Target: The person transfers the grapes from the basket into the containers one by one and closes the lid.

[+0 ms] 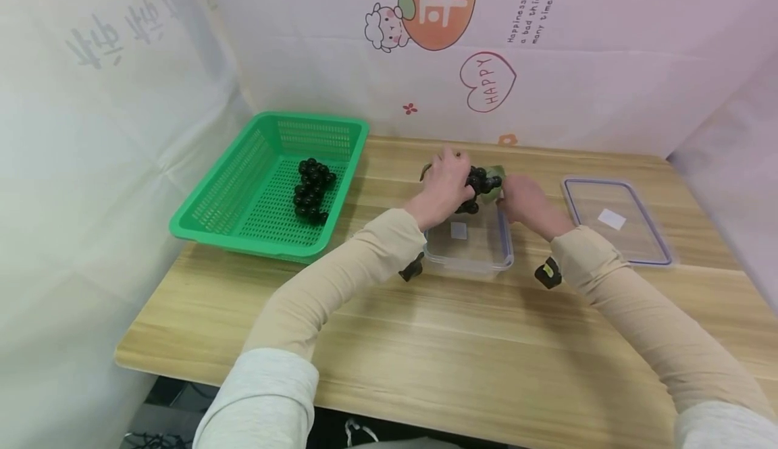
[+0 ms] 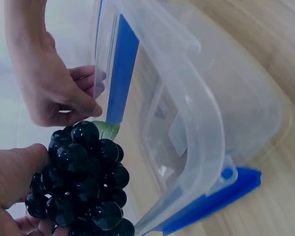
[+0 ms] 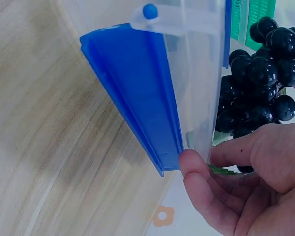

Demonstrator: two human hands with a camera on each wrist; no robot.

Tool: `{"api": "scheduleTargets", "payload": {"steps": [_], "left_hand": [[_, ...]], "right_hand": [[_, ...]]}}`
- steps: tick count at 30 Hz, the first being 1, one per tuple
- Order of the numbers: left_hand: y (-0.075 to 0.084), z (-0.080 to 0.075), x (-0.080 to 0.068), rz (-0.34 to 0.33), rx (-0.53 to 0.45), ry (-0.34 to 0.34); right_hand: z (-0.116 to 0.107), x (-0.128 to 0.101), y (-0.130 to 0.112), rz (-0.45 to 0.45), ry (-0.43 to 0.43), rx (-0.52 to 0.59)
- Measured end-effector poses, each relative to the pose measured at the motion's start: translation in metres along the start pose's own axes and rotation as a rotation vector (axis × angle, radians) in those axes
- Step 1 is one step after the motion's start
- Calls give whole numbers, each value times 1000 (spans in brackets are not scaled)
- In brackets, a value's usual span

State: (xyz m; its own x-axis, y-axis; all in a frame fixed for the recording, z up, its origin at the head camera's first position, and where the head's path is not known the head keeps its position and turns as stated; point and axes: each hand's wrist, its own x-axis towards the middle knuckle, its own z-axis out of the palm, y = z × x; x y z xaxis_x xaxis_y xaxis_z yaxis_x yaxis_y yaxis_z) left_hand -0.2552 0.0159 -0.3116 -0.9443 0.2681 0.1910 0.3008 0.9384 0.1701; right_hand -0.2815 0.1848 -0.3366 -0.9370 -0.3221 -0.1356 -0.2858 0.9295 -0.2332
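Observation:
My left hand (image 1: pixel 444 191) grips a bunch of glossy black grapes (image 2: pixel 86 182) over the far end of a clear plastic container (image 1: pixel 439 250). A green leaf (image 1: pixel 494 186) hangs from the bunch on the right. My right hand (image 1: pixel 530 204) pinches the container's wall near its far right corner, thumb and fingers either side of it in the right wrist view. Blue flaps (image 3: pixel 137 93) hang folded down from the container's sides. Through its clear wall a white label (image 2: pixel 178 135) shows.
A green plastic basket (image 1: pixel 215 238) at the left holds another bunch of black grapes (image 1: pixel 311 189). To the right lies a clear lid (image 1: pixel 644 233) with a blue edge seal. A printed white cloth (image 1: pixel 340 50) hangs behind the wooden table (image 1: pixel 462 341).

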Motion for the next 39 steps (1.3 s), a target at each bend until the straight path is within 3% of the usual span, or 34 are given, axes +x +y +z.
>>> {"api": "scheduleTargets", "payload": {"steps": [7, 18, 23, 28, 33, 39], "left_hand": [[5, 7, -1, 0, -6, 22], [12, 17, 2, -24, -74, -11], [9, 30, 0, -16, -95, -34], [2, 41, 0, -31, -87, -15], [2, 44, 1, -35, -98, -19], [1, 42, -4, -62, -127, -76]], "right_hand": [[0, 1, 1, -4, -9, -11], [-2, -2, 0, 3, 9, 10], [-1, -3, 0, -15, 35, 14], [1, -3, -1, 11, 26, 46], [1, -3, -2, 18, 39, 42], [2, -2, -4, 23, 29, 34]]}}
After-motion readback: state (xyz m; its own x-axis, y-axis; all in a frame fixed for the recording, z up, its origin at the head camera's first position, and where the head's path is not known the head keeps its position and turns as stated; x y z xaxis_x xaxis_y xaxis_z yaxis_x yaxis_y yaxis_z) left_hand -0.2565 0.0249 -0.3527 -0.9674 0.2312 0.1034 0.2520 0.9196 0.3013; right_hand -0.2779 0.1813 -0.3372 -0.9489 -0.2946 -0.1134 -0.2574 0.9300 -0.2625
